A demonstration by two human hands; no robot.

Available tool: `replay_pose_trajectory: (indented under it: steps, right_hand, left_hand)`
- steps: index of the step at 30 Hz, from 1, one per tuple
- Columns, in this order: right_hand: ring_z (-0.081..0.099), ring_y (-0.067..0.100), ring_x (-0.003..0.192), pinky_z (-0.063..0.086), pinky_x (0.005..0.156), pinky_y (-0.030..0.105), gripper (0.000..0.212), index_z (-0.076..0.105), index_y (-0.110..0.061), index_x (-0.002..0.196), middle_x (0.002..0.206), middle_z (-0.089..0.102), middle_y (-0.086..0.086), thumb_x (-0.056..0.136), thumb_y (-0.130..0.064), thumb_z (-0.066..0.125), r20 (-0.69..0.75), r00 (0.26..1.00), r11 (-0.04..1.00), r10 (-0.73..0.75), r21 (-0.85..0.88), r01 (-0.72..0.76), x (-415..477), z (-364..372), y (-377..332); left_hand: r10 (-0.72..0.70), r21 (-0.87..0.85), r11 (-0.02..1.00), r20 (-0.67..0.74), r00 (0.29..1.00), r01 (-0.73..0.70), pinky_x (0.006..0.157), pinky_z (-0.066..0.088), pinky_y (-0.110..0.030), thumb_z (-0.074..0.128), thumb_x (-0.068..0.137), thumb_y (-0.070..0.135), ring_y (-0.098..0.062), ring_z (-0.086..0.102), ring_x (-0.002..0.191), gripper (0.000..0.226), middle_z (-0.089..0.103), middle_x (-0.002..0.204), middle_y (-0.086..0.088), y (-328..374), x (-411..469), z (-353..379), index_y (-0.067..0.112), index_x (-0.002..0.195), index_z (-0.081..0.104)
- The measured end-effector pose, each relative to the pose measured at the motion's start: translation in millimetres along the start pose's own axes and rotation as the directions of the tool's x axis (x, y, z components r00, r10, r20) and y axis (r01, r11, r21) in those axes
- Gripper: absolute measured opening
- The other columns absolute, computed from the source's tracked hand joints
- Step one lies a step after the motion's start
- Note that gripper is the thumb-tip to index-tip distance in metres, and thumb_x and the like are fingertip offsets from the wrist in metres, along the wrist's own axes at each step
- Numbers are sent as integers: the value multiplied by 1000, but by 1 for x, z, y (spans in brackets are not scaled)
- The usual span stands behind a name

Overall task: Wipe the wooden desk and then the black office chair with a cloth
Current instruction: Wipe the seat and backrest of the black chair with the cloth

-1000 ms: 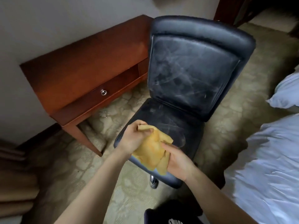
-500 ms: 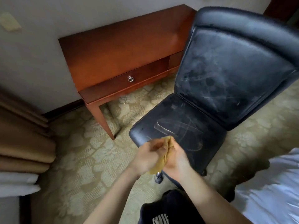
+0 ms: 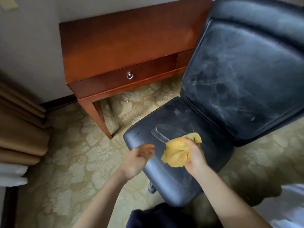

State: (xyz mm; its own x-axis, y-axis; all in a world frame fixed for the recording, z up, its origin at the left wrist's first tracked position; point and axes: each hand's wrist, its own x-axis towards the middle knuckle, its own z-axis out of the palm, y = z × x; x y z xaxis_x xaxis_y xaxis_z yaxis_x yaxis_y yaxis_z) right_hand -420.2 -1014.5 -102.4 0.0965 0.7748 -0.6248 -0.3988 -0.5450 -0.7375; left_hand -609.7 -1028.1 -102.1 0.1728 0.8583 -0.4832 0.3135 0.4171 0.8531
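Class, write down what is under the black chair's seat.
What looks like one caster shows on the patterned carpet; the seat covers the rest of the base.

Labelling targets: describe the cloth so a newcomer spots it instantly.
Start at the black office chair beside the wooden desk. Over the front of its dusty seat, the right hand grips the cloth. It is the only bright yellow, crumpled thing there; the left hand beside it is empty.
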Motion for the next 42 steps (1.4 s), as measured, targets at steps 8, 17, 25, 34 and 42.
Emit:
replay_pose_trajectory:
  steps: [8, 17, 25, 34, 42]
  right_hand:
    - [64, 18, 97, 52, 80, 35, 22, 54, -23, 115, 106, 65, 1, 93, -17, 55, -39, 940, 926, -340, -187, 327, 137, -44, 30]
    - [66, 13, 94, 52, 79, 31, 17, 58, -24, 108, 104, 67, -1, 91, -19, 60, 17, 781, 747, -624, -282, 602, 227, -65, 79]
    - [67, 10, 93, 52, 83, 28, 20, 59, -22, 109, 103, 68, -2, 90, -16, 61, 159, 768, 690, -620, -356, 631, 221, -68, 124]
    - [64, 20, 103, 49, 95, 42, 38, 53, -21, 127, 114, 65, 2, 90, -13, 60, 165, 846, 767, -507, -361, 530, 201, -97, 142]
    - [64, 24, 95, 52, 80, 38, 25, 53, -6, 116, 100, 64, 9, 92, -5, 46, 231, 871, 891, -434, 253, 377, 191, -114, 167]
  left_hand:
    - [-27, 392, 915, -165, 986, 91, 89, 40, -26, 59, 92, 21, -20, 54, 109, 31, 53, 126, -6, -125, 151, -11, 21, 122, 55]
    - [189, 587, 806, -370, 910, 71, 115, 5, -51, 51, 92, 47, -20, -2, 146, 66, 2, 160, -2, -209, 278, -28, 30, 149, 22]
    - [237, 681, 723, -397, 887, 112, 114, 6, -51, 35, 89, 66, -14, 5, 146, 60, 10, 159, 7, -259, 296, -29, 45, 145, 24]
    - [244, 740, 656, -395, 886, 150, 115, 4, -47, 28, 92, 62, -17, 9, 146, 57, 10, 159, 5, -269, 270, -16, 45, 146, 17]
    - [228, 754, 612, -458, 859, 240, 114, 1, -49, 14, 93, 62, -21, 21, 142, 57, 15, 158, 4, -283, 208, 16, 45, 147, 16]
